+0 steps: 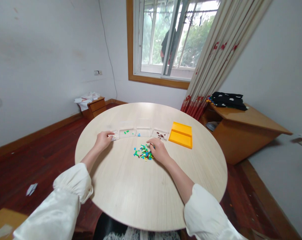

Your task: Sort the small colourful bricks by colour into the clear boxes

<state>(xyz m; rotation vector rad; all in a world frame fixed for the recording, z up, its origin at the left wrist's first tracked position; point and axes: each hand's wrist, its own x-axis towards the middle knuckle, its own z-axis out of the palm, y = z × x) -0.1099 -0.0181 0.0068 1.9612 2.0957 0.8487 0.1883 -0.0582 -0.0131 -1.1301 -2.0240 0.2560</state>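
Sleeves (pixel 73 186) are outstretched; bricks (pixel 142 152) are touched from their right by the curled right hand (pixel 160 151), end tray (pixel 115 135) pinched by left hand (pixel 103 139).

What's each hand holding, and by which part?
Left hand appears to grip the left end of the clear tray row. Right hand rests its fingers on the brick pile; whether it pinches a piece cannot be told.

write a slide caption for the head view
Left hand at clear trays, right hand on coloured bricks, round table.
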